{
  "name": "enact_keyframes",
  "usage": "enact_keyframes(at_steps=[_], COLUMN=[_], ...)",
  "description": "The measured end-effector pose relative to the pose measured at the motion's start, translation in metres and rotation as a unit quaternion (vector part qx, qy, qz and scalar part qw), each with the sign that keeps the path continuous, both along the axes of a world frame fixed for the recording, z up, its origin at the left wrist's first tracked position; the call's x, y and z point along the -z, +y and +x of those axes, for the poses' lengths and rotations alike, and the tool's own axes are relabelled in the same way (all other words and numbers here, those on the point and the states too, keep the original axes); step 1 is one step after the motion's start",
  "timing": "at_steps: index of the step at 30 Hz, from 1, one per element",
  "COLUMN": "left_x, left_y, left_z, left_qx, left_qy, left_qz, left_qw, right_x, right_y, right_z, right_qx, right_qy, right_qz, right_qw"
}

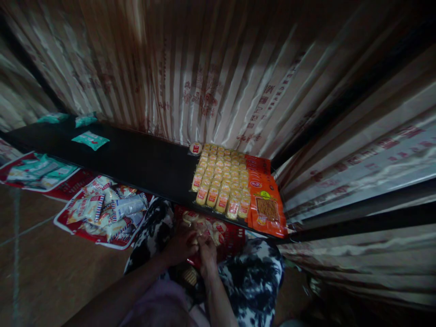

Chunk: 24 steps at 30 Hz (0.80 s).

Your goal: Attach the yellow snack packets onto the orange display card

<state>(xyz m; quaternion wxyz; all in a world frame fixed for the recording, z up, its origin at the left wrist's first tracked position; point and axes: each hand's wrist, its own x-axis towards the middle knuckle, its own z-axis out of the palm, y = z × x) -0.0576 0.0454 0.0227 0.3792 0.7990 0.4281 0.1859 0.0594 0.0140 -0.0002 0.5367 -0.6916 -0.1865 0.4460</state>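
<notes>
Close together over my lap, my left hand (182, 246) and my right hand (206, 249) are both closed, fingers bent at the near edge of an open red bag (235, 238). Several clear-wrapped round biscuits (218, 229) with red labels lie in the bag, right beyond my fingertips. Between the two hands is what looks like one such wrapped biscuit, partly hidden by the fingers. On the black board beyond stand tight rows of yellow wrapped biscuits (221, 175), with a single biscuit (195, 148) lying flat at their back left corner.
An orange snack packet (265, 197) lies right of the rows. Teal packets (90, 140) rest on the left of the narrow black board (143, 159). Red-edged bags of white packets (102, 209) and teal packets (42, 171) hang below its front edge. Pleated printed sheeting (204, 68) rises behind.
</notes>
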Motion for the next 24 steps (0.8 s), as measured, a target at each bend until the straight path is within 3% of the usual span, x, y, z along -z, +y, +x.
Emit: enact_keyframes(at_steps=[7,10,13,17,19,24], left_x=[0.007,0.016,0.027,0.036,0.04,0.048], left_y=[0.003,0.006,0.01,0.011,0.009,0.006], left_z=[0.001,0.002,0.004,0.006,0.006,0.006], left_qx=[-0.06,-0.101,-0.165,-0.25,-0.27,-0.273], left_qy=[-0.043,-0.096,-0.167,-0.261,-0.293,-0.335], left_qz=[-0.038,-0.099,-0.222,-0.367,-0.383,-0.386], left_qw=[0.997,0.985,0.946,0.857,0.834,0.815], right_x=[-0.005,-0.005,0.0,0.008,0.011,0.014], right_y=[0.004,0.003,0.001,-0.002,-0.004,-0.007], right_z=[-0.011,-0.012,-0.009,-0.002,0.001,0.0], right_qx=[-0.022,-0.047,-0.048,-0.025,-0.016,0.025], right_qy=[0.076,0.088,0.079,0.043,0.044,0.079], right_qz=[-0.011,-0.004,-0.006,-0.005,-0.001,-0.011], right_qw=[0.997,0.995,0.996,0.999,0.999,0.997])
